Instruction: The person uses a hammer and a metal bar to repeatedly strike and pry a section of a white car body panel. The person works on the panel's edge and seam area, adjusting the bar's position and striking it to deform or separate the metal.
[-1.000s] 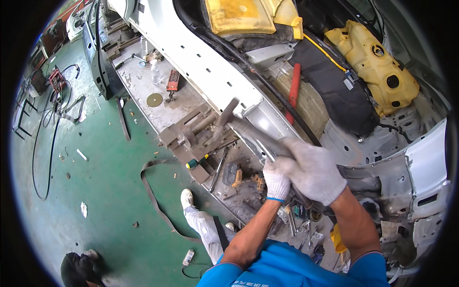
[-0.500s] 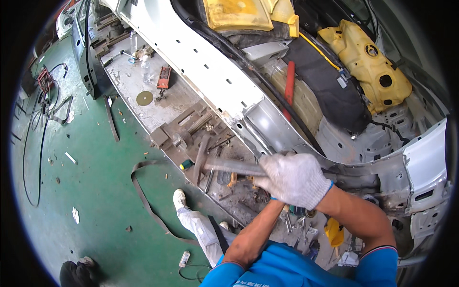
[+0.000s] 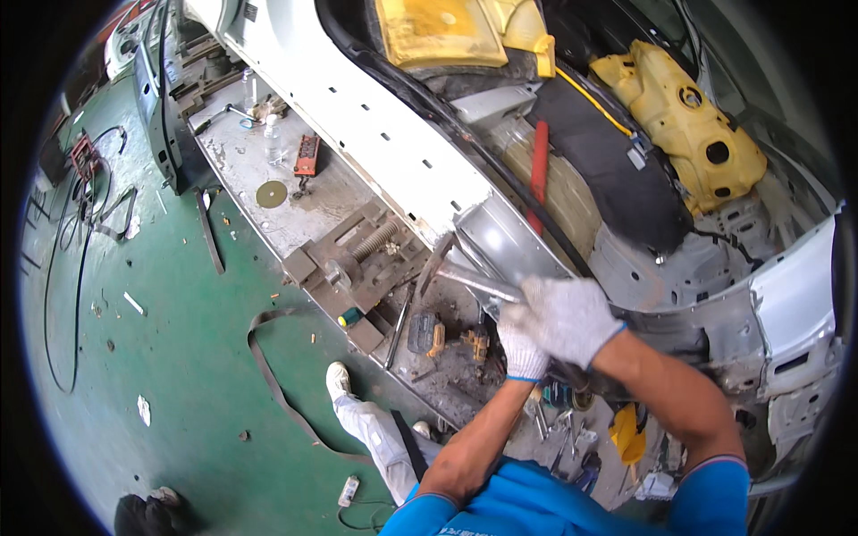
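A hammer (image 3: 487, 284) with a metal handle and a long narrow head is held in both my gloved hands. My right hand (image 3: 572, 314), in a white knit glove, wraps round the handle. Lower and partly hidden behind it, my left hand (image 3: 523, 351) is closed at the handle's end. The hammer's head lies against or just above the lower edge of the car body's sill (image 3: 509, 234), where white paint gives way to bare grey metal; whether it touches is unclear.
Beneath the sill, a metal bench (image 3: 241, 161) carries a clamp with a threaded screw (image 3: 375, 241), cordless drills (image 3: 481, 344), a cutting disc (image 3: 271, 194) and a red remote (image 3: 307, 154). Inside the car lie a red tube (image 3: 539, 170) and yellow tank (image 3: 688, 125). A strap (image 3: 268, 366) trails on the green floor.
The hammer's head has moved up and right from over the bench to the sill's edge. My hands have shifted slightly, and more of the left glove shows.
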`<state>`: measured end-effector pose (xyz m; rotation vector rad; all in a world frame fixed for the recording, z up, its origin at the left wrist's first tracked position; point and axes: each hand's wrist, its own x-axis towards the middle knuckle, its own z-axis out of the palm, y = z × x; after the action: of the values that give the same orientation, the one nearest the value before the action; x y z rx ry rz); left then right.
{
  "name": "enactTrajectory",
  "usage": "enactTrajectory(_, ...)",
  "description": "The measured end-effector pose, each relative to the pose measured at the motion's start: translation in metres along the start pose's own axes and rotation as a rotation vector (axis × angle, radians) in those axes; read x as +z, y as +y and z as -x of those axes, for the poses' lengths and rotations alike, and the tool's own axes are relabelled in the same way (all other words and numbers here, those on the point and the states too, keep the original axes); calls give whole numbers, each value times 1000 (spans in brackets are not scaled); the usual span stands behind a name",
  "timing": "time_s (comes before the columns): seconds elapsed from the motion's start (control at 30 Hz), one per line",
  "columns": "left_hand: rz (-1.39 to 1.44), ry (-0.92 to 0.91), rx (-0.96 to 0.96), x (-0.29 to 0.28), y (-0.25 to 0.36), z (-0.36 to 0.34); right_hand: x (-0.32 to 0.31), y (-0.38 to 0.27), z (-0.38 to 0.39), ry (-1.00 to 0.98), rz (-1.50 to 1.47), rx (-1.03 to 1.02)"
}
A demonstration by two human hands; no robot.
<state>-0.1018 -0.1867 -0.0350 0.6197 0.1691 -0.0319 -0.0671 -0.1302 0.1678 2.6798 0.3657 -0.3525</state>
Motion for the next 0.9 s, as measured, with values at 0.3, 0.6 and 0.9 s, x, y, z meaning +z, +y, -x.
enactTrajectory(0.3, 27, 35, -12, 4, 19, -7, 13, 24, 12, 13, -271, 79)
enactTrajectory(0.6, 199, 104, -280, 20, 65, 4, 52, 41, 113, 183, -937, 507)
enactTrajectory(0.9, -7, 150, -188, 5, 37, -6, 93, 29, 149, 241, -897, 331)
